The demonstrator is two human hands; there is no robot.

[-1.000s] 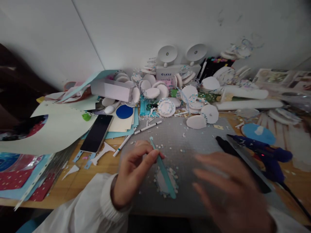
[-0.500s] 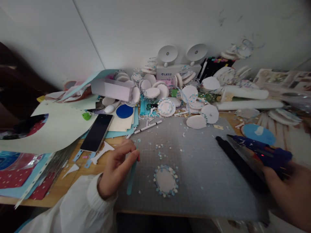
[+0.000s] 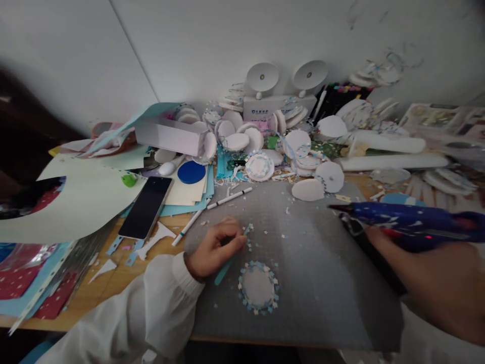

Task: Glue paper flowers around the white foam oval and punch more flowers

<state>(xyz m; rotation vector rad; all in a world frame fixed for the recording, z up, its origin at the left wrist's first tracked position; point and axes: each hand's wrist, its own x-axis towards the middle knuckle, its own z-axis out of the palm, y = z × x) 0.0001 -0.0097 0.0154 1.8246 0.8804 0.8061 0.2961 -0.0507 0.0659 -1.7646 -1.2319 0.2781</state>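
My right hand (image 3: 435,278) is wrapped round a blue hot glue gun (image 3: 405,220), its dark nozzle pointing left over the cutting mat and a small red light glowing on its side. My left hand (image 3: 220,247) is closed in a pinch on a thin teal stick (image 3: 224,272), slanting over the mat's left part. Just right of and below that hand, a round white disc (image 3: 258,286) lies flat, ringed with small blue and white star or flower pieces. Several loose pieces of that kind (image 3: 265,232) are scattered on the mat.
The grey cutting mat (image 3: 303,278) covers the table's middle. A black bar-shaped item (image 3: 373,258) lies under the glue gun. A phone (image 3: 146,207), paper scraps and a white pen (image 3: 230,197) are at left. White discs (image 3: 295,144) and two small lamps (image 3: 262,78) crowd the back.
My right hand has lifted the glue gun and brought it left over the mat. My left hand has moved right with the teal stick, closer to the ringed disc.
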